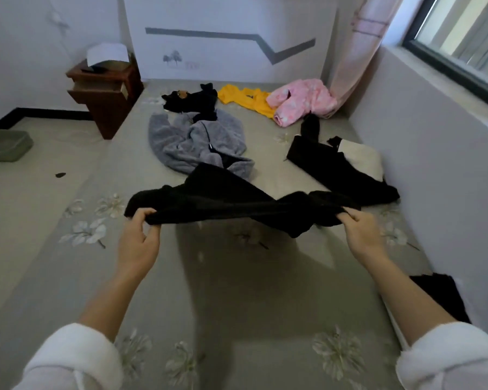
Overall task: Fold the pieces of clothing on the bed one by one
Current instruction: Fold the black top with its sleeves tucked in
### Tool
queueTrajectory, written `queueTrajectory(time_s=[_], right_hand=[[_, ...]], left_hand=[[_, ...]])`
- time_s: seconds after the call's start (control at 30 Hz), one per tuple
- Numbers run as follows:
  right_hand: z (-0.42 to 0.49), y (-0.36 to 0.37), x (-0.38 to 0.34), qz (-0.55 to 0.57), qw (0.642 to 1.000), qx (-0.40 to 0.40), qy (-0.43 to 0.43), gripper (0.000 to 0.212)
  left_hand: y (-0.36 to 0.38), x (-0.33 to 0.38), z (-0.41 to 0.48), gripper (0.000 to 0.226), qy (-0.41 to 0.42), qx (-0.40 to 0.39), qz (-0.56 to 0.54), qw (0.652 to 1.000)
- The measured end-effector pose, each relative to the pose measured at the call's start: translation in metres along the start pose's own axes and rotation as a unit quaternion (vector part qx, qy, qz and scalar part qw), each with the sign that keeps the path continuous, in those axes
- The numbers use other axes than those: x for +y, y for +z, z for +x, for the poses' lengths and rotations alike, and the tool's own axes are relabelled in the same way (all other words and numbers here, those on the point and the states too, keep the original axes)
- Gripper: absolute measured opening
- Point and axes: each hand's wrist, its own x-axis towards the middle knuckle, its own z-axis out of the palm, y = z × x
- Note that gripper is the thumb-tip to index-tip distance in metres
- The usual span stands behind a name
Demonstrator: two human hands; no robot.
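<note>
At the centre of the frame, above the bed [54, 277], the left hand [138, 243] and right hand [362, 235] each pinch an edge of a black garment [223, 198], stretched between them; grey [197, 139], yellow [245, 101] and pink clothes [302, 101] lie beyond

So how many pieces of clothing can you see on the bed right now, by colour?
Black: 3 (held black garment, far black garment, near-right black piece)
Black-and-white garment: 1
Grey fleece: 1
Yellow garment: 1
Pink garment: 1
Total: 7
</note>
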Motion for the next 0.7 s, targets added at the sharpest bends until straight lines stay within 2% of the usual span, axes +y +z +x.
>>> queueTrajectory(time_s=[0.1,0.2,0.27,0.37,0.47,0.53,0.6,0.63,0.7], right_hand=[[-0.045,0.019,0.054,-0.071,0.99,-0.102,0.068,0.023],[-0.083,0.04,0.097,-0.129,0.956,-0.214,0.152,0.02],[-0.102,0.054,0.12,-0.166,0.93,-0.273,0.183,0.019],[-0.127,0.074,0.146,-0.232,0.898,-0.32,0.195,0.033],[-0.151,0.088,0.168,-0.246,0.879,-0.352,0.206,0.039],[-0.17,0.094,0.186,-0.253,0.859,-0.379,0.233,0.043],[-0.188,0.102,0.206,-0.278,0.823,-0.417,0.265,0.045],[-0.195,0.105,0.216,-0.291,0.806,-0.436,0.277,0.041],[-0.205,0.111,0.228,-0.285,0.785,-0.466,0.292,0.019]], left_hand=[[0.014,-0.06,-0.068,0.013,-0.086,-0.115,0.089,0.986],[0.025,-0.096,-0.119,0.023,-0.176,-0.217,0.124,0.952],[0.031,-0.113,-0.142,0.028,-0.206,-0.27,0.156,0.927],[0.04,-0.13,-0.165,0.029,-0.221,-0.321,0.187,0.902],[0.047,-0.148,-0.188,0.027,-0.261,-0.355,0.178,0.88],[0.052,-0.162,-0.204,0.03,-0.29,-0.391,0.204,0.849],[0.058,-0.175,-0.217,0.035,-0.303,-0.434,0.242,0.813],[0.062,-0.18,-0.222,0.038,-0.306,-0.455,0.257,0.796],[0.073,-0.187,-0.228,0.039,-0.311,-0.496,0.265,0.766]])
